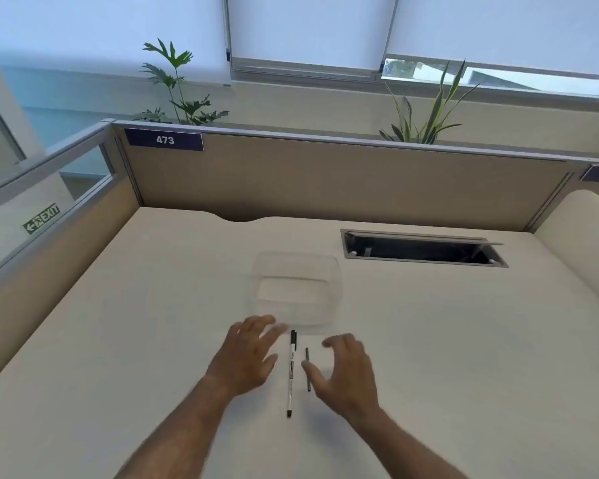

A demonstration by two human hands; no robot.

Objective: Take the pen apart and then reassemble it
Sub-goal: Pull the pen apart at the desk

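Observation:
A white pen with a black cap and black end lies on the cream desk, pointing away from me. Just to its right lies a short dark thin piece, parallel to it. My left hand hovers left of the pen, fingers spread, holding nothing. To the right of the dark piece my right hand hangs with curled, parted fingers, and its thumb is close to that piece. Neither hand touches the pen.
A clear plastic container stands just beyond the hands. A cable slot with its lid up is sunk in the desk at the back right. Brown partition panels wall the desk at the back and left.

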